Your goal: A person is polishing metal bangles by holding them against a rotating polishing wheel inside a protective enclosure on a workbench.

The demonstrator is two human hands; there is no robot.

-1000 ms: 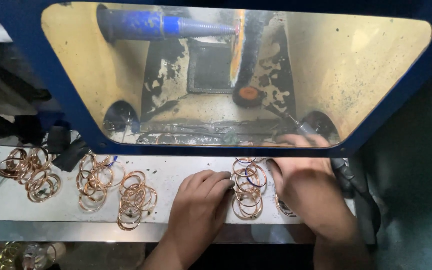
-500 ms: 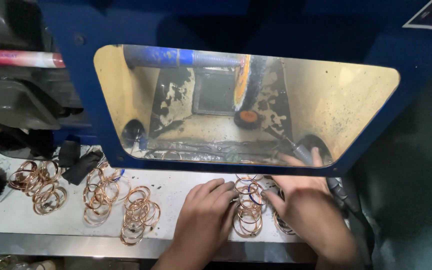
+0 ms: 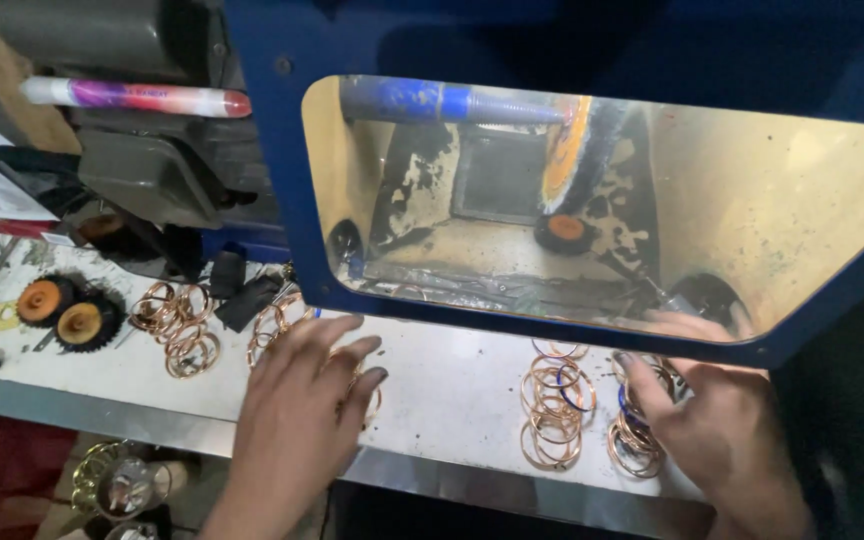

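Observation:
My left hand (image 3: 302, 405) hovers palm down with its fingers spread, holding nothing, over a small pile of copper rings (image 3: 370, 398) that it mostly hides. My right hand (image 3: 717, 435) lies at the right end of the shelf, thumb and curled fingers closed on a stack of copper rings (image 3: 635, 447) with a blue ring among them. Between the hands lies another loose pile of rings (image 3: 554, 412), untouched.
A blue machine housing (image 3: 282, 190) with a yellowish window (image 3: 772, 200) stands behind the white shelf (image 3: 452, 385). Inside it are a blue shaft and an orange wheel (image 3: 564, 228). More ring piles (image 3: 177, 322), black-and-orange wheels (image 3: 62, 312) and a metal shelf edge (image 3: 432, 470) lie left and front.
My left hand has left the middle ring pile and moved left to another pile, fingers spreading. My right hand stays at the right-hand stack. The view has shifted left.

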